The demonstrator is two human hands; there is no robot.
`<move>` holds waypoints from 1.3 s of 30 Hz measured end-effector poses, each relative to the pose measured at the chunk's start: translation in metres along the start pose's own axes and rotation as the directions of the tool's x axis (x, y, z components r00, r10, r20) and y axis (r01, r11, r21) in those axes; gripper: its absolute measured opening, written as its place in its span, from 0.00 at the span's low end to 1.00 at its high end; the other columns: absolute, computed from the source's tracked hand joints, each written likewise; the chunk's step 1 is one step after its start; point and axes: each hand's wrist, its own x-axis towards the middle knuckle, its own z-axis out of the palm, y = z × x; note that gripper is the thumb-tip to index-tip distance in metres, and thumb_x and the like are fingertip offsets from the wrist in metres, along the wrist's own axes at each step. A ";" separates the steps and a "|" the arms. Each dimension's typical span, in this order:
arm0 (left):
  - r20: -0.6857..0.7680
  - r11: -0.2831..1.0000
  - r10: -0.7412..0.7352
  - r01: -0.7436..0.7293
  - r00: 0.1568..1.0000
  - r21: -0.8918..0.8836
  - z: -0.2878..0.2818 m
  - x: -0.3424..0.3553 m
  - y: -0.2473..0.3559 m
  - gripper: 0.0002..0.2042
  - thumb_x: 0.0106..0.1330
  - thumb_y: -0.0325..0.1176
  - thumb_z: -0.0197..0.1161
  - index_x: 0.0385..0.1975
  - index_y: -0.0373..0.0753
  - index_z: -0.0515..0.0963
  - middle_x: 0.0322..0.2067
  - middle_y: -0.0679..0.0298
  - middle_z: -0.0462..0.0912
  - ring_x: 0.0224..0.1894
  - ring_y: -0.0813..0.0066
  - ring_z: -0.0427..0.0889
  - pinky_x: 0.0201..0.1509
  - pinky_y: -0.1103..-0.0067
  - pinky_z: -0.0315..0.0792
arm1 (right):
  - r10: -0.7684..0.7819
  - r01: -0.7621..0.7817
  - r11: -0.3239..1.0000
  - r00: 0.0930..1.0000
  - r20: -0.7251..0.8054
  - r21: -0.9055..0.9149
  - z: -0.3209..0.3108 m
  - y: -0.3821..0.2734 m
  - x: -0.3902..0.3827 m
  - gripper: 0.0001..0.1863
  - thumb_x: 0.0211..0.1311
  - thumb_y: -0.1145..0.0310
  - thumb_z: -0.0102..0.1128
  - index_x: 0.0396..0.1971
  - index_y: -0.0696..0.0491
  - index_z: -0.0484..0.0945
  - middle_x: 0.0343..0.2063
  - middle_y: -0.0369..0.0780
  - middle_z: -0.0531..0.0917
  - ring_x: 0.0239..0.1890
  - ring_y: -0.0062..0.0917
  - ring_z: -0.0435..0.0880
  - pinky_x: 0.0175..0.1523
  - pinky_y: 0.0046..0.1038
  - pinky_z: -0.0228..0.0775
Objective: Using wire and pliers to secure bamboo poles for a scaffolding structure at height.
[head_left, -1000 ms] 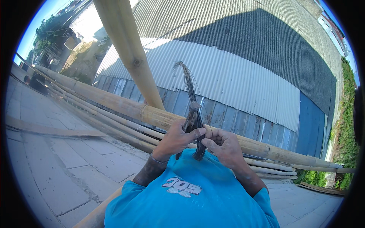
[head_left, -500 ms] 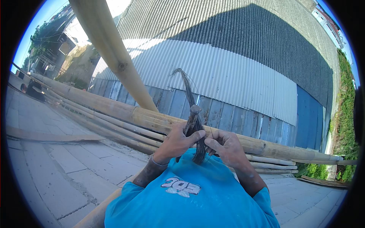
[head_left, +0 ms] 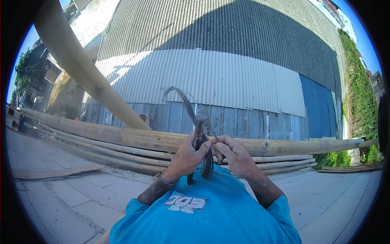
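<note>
Presently, I observe both bare hands at the centre of the head view, working at one bundle of thin dark wire [head_left: 208, 163]. The wire bundle is located in front of the wearer's blue shirt [head_left: 231, 203]. Its upper end fans out and bends to the left; its lower end hangs below the fingers.

Left hand [head_left: 187, 156]: curled around the wire bundle together with a dark hand tool [head_left: 199, 132], thumb pressed over the front. The tool stands nearly upright, blunt head at the top, lower end projecting beneath the palm. I cannot tell its exact kind. A thin bracelet [head_left: 163, 177] encircles the left wrist.

Right hand [head_left: 236, 157]: thumb and forefinger drawn close together just beside the wire bundle's right side. I cannot tell whether a single strand is pinched between them; the detail is too small.

Surroundings: a thick horizontal bamboo pole [head_left: 154, 140] runs behind both hands. Thinner poles [head_left: 284, 158] lie along its near side. A diagonal bamboo pole [head_left: 91, 81] rises toward the upper left. Beyond these, I see a corrugated roof [head_left: 227, 79] with a blue section [head_left: 319, 107] at its right.
</note>
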 end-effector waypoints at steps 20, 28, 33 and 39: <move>0.037 0.995 -0.079 0.081 0.996 -0.065 0.011 0.017 0.000 0.04 0.65 0.28 0.50 0.33 0.35 0.65 0.22 0.63 0.78 0.14 0.87 0.69 0.13 0.89 0.63 | -0.783 0.783 0.613 0.584 -0.212 -0.105 -0.213 -0.210 -0.214 0.22 0.71 0.69 0.31 0.59 0.65 0.52 0.22 0.33 0.61 0.16 0.09 0.57 0.18 0.12 0.54; 0.213 0.987 -0.160 0.159 0.964 0.019 0.014 0.034 0.024 0.06 0.64 0.29 0.53 0.35 0.33 0.67 0.26 0.61 0.80 0.15 0.86 0.70 0.16 0.89 0.65 | -0.444 0.040 0.878 -0.309 -0.841 -0.478 -0.192 -0.234 -0.268 0.17 0.65 0.66 0.43 0.50 0.56 0.69 0.35 0.43 0.78 0.15 0.18 0.65 0.16 0.18 0.52; 0.377 0.966 -0.257 0.226 0.890 0.123 0.039 0.081 0.029 0.07 0.61 0.28 0.55 0.33 0.28 0.70 0.26 0.58 0.80 0.17 0.85 0.71 0.18 0.87 0.66 | -0.703 -0.203 0.709 -0.143 -0.696 -0.675 -0.216 -0.174 -0.272 0.21 0.69 0.64 0.38 0.58 0.56 0.62 0.38 0.32 0.72 0.19 0.06 0.60 0.24 0.10 0.55; 0.187 0.870 -0.431 0.352 0.883 0.345 0.067 0.101 0.002 0.09 0.57 0.25 0.58 0.19 0.25 0.76 0.18 0.61 0.77 0.17 0.81 0.72 0.18 0.84 0.66 | -0.635 -0.121 0.771 -0.055 -0.771 -0.626 -0.183 -0.122 -0.216 0.16 0.69 0.63 0.41 0.47 0.53 0.74 0.14 0.22 0.57 0.16 0.06 0.45 0.18 0.12 0.35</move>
